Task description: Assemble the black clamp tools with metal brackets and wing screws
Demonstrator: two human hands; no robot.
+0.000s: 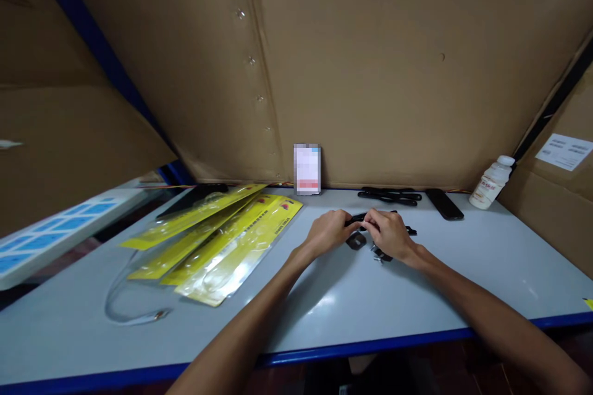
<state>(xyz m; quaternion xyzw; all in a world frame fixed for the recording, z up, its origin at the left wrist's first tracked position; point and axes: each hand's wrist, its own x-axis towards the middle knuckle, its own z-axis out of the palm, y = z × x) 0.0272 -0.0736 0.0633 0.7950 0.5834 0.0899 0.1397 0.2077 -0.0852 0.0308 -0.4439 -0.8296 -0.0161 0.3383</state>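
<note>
My left hand (328, 231) and my right hand (391, 235) meet over the middle of the grey table (417, 296). Together they pinch a small black part (359, 218) between their fingertips. More small black pieces (356, 241) lie on the table just under the hands, partly hidden by my fingers. What exactly the black part is, I cannot tell.
Several yellow-backed clear plastic packages (222, 234) fan out at the left. Black straps (390, 196), a dark phone (444, 203) and a white bottle (491, 184) lie along the cardboard back wall. A white and blue board (55, 228) rests at far left.
</note>
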